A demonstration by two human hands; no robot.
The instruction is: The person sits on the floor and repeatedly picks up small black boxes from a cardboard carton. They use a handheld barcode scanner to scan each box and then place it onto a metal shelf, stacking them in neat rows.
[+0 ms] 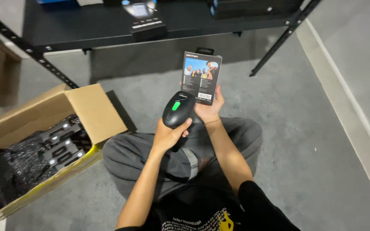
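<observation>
You get soft, even indoor light; the shelf (108,25) throws a dim shadow onto the grey floor (313,141). Edges bow slightly, and detail stays fairly sharp.

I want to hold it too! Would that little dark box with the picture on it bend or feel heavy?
Probably light: the right hand props the small retail box upright by its lower edge alone. Its flat faces and crisp corners suggest stiff card. So thin, it would likely tip if stood on end.

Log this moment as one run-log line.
left hand: grip on black handheld scanner | right hand: holds small dark retail box upright | scanner beside box's lower edge | open cardboard carton to the left
</observation>
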